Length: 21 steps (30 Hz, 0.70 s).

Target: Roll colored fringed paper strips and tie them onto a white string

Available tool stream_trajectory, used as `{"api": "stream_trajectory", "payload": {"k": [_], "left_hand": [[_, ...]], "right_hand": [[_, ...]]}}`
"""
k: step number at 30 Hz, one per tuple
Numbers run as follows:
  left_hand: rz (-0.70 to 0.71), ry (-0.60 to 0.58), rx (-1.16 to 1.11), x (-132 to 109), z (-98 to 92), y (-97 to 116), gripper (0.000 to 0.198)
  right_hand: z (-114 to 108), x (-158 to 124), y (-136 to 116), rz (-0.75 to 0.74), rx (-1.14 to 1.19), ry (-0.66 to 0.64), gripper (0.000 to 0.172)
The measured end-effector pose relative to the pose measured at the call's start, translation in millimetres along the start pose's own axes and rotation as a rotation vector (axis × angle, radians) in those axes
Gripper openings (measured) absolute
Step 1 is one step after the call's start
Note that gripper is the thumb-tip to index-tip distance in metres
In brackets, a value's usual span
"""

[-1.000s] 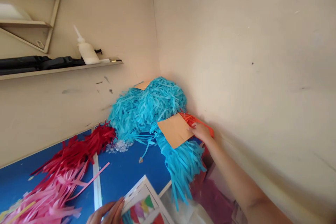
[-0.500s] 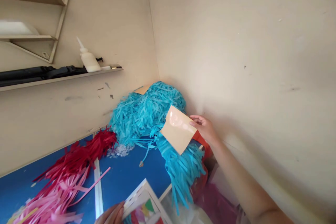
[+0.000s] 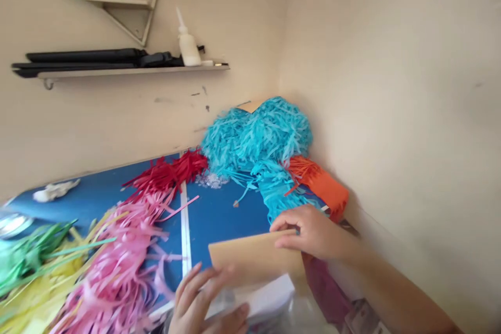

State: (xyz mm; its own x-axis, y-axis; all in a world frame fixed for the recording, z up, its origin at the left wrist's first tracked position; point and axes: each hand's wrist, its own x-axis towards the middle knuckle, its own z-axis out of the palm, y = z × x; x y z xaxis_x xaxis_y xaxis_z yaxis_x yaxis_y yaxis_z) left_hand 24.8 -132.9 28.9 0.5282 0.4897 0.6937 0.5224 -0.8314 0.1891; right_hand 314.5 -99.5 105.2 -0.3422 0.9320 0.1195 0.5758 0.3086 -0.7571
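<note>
My right hand (image 3: pixel 313 232) pinches the upper right edge of a tan card (image 3: pixel 250 263), held low over the blue table (image 3: pixel 219 214). At the bottom of the view my left hand (image 3: pixel 203 302) rests with spread fingers on the card's lower left part and on a white frame (image 3: pixel 270 297) under it. A heap of cyan paper fringe (image 3: pixel 258 138) fills the wall corner behind. Orange fringe (image 3: pixel 321 185) lies just beyond my right hand.
Red fringe (image 3: pixel 164 175), pink fringe (image 3: pixel 117 266), yellow and green fringe (image 3: pixel 27 255) spread across the table's left. A white strip (image 3: pixel 183 219) runs along the table. A wall shelf (image 3: pixel 129 69) carries a glue bottle (image 3: pixel 187 44) and black items. Walls close in behind and right.
My right hand lifted the tan card off the cyan heap and brought it down toward me over the white frame. My left hand came up onto it. The view swung left.
</note>
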Motion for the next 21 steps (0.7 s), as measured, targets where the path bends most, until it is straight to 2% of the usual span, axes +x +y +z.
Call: {"api": "stream_trajectory", "payload": {"k": [3, 5, 8, 12, 18, 21], "left_hand": [[0.009, -0.072, 0.015, 17, -7.4, -1, 0.013], [-0.046, -0.126, -0.081, 23, -9.4, -5, 0.015], [-0.154, -0.183, -0.242, 25, -8.9, -10, 0.018], [-0.194, -0.187, -0.289, 21, -6.0, -14, 0.025], [-0.201, -0.188, -0.336, 16, -2.9, -22, 0.037], [-0.219, -0.203, -0.348, 13, -2.5, -23, 0.040]], "right_hand": [[19, 14, -6, -0.079, -0.004, -0.196, 0.012], [27, 21, -7, -0.083, 0.019, -0.228, 0.013], [32, 26, -5, -0.061, 0.024, -0.210, 0.014], [33, 29, 4, -0.119, -0.050, -0.210, 0.006], [35, 30, 9, -0.487, -0.190, -0.027, 0.010], [32, 26, 8, -0.579, -0.294, 0.021, 0.008]]}}
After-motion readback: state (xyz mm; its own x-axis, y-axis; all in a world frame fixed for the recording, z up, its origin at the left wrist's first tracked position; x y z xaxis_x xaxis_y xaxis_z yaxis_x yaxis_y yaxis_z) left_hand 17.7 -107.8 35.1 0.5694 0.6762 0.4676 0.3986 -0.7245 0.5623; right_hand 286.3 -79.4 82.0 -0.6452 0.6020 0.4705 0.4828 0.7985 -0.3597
